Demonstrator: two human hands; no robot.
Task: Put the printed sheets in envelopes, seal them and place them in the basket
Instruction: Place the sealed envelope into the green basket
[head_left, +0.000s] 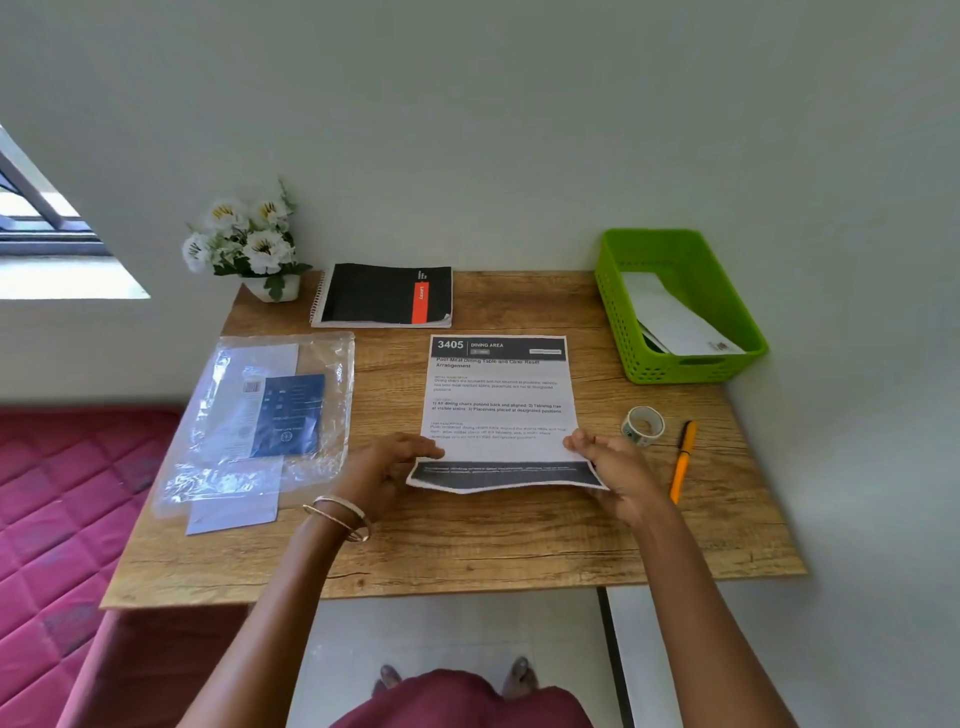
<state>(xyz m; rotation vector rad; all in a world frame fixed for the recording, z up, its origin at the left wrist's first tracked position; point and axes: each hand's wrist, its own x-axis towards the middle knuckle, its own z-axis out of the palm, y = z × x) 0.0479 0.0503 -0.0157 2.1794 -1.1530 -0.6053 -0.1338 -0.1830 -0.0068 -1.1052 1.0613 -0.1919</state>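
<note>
A flat printed sheet (500, 400) lies mid-tabletop (467, 540), its near edge lifted and rippled. Left hand (387, 465) and right hand (613, 467) each seem to pinch a near corner. At two o'clock, a green perforated plastic basket (618, 312) holds white envelopes (675, 317). Tape roll (643, 426) and orange pen (683, 460) lie at three; a crinkled clear packet (260, 415) at nine.
</note>
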